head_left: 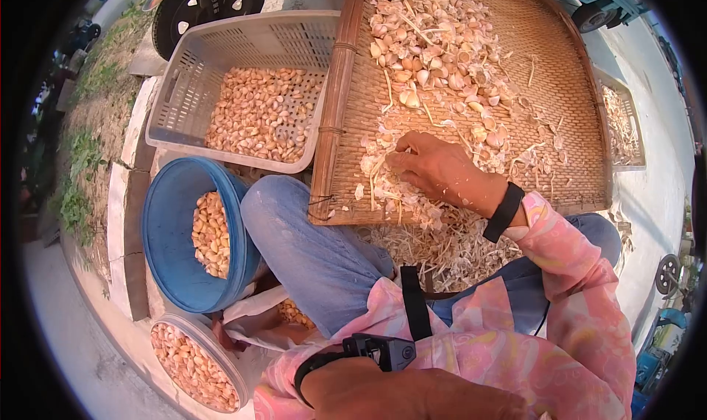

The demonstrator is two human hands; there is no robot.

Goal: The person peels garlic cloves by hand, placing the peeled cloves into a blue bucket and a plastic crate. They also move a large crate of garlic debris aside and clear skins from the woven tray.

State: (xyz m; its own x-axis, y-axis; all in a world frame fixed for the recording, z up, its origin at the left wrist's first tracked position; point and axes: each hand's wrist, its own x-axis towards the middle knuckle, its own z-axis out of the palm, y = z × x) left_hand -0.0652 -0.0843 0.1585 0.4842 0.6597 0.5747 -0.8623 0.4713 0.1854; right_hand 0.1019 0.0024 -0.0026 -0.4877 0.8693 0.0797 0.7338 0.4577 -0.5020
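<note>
My right hand (442,171) reaches over the woven bamboo tray (549,100), fingers bent and closed, their tips down among papery garlic skins (379,173). What lies between the fingertips is hidden. Just beyond it, garlic cloves (431,48) with loose skins and dry stalks spread over the tray. My left hand (420,392) is close to my body at the bottom edge, its back toward me. Its fingers run out of view, so I cannot see what they hold.
Left of the tray stands a perforated plastic crate (199,136) of cloves. A blue bucket (166,236) and a round tub (234,372), both holding cloves, sit nearer. Husks (449,251) lie heaped below the tray. Another crate (639,136) is at right.
</note>
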